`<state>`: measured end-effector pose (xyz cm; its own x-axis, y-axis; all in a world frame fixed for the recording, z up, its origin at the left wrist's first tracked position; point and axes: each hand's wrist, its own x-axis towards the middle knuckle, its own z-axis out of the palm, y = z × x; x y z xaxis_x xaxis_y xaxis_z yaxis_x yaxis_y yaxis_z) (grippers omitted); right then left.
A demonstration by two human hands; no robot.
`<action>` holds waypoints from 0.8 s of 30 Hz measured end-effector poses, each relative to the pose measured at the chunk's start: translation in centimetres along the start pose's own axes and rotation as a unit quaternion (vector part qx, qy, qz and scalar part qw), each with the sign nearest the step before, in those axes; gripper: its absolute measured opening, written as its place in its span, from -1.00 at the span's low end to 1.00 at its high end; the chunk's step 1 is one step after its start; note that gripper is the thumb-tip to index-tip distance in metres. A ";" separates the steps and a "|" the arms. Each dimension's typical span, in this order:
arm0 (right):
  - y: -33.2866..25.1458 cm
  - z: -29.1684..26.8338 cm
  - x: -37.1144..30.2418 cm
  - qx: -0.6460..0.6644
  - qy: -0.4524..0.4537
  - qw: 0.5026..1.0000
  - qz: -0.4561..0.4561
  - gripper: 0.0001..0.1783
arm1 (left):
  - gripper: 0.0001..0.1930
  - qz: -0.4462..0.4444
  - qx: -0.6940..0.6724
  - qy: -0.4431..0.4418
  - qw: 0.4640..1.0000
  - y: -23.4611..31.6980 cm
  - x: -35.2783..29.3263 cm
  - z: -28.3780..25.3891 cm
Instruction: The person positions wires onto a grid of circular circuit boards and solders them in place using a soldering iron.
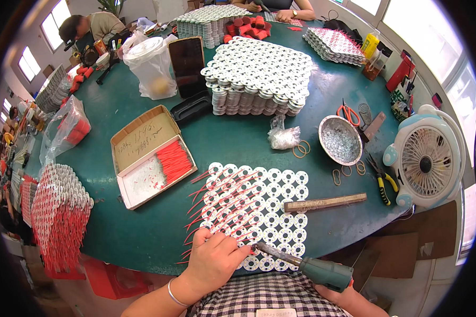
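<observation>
My left hand (214,259) bends over the near part of a sheet of round white circuit boards (273,205). Its thumb and fingertips are pinched together on one board, and what they hold is too small to make out. Thin red wires (225,203) lie slantwise across the left columns of the sheet, some next to these fingers. My right hand (336,297) is closed around the green handle of a soldering iron (325,273), which partly hides it. The iron's metal tip points left and meets the board at my left fingertips. A wooden strip (325,202) lies across the sheet's right edge.
A cardboard box (143,132) of cut red wires sits left of the sheet. Behind stands a tall stack of boards (259,74). To the right are a metal bowl (340,140), scissors (348,113), pliers (383,182) and a fan (427,161). Wired boards (61,216) hang over the left edge.
</observation>
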<state>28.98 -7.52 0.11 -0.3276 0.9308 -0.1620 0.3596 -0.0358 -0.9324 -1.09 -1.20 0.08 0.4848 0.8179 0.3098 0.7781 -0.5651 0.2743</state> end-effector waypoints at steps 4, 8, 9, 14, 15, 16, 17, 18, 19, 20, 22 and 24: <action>-0.8 0.1 0.3 -0.026 0.013 1.000 -0.002 -0.63 | -0.94 0.001 0.006 -0.002 1.000 -0.1 0.1 -0.1; 0.6 -0.4 -1.0 0.063 0.087 0.994 0.029 -0.59 | -0.91 0.011 0.013 0.015 1.000 0.0 0.0 0.1; 0.0 -0.7 -1.5 0.102 0.138 0.984 0.041 -0.56 | -0.89 0.012 0.008 0.026 1.000 -0.1 -0.1 0.2; -4.4 -5.1 -0.8 0.092 0.335 0.930 -0.119 -0.69 | -0.94 0.027 0.022 0.032 0.999 0.3 -0.4 0.0; -6.4 -6.7 -0.8 -0.001 0.330 0.932 -0.148 -0.74 | -0.93 0.030 0.023 0.039 0.999 0.2 -0.3 0.0; -8.0 -8.7 -0.8 -0.088 0.314 0.929 -0.176 -0.79 | -0.92 0.026 0.030 0.044 0.998 0.0 -0.7 0.0; -9.6 -10.3 -0.9 -0.169 0.344 0.908 -0.168 -0.81 | -0.89 0.027 0.032 0.059 0.997 -0.3 -1.1 0.2; -11.0 -12.0 -1.4 -0.249 0.373 0.880 -0.157 -0.82 | -0.89 0.032 0.028 0.060 0.997 -0.5 -1.4 0.1; -11.7 -14.0 -2.3 -0.299 0.407 0.851 -0.142 -0.78 | -0.89 0.026 0.019 0.074 0.997 -0.5 -1.8 0.0; -12.3 -16.5 -3.4 -0.349 0.438 0.819 -0.126 -0.73 | -0.89 0.020 0.010 0.089 0.996 -0.4 -2.2 -0.1; -14.2 -22.5 -5.1 -0.417 0.439 0.767 -0.211 -0.82 | -0.87 0.018 0.010 0.070 0.997 -0.7 -3.1 -1.0; -19.3 -27.9 -6.2 -0.514 0.402 0.747 -0.125 -0.86 | -0.85 -0.026 -0.009 0.097 0.995 -1.7 -4.6 -1.5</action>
<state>48.44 -2.45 28.09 -0.0149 0.7944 0.6072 0.9917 0.0892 -0.0923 -5.22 -4.12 -0.46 0.3562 0.8106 0.4647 0.7916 -0.5261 0.3109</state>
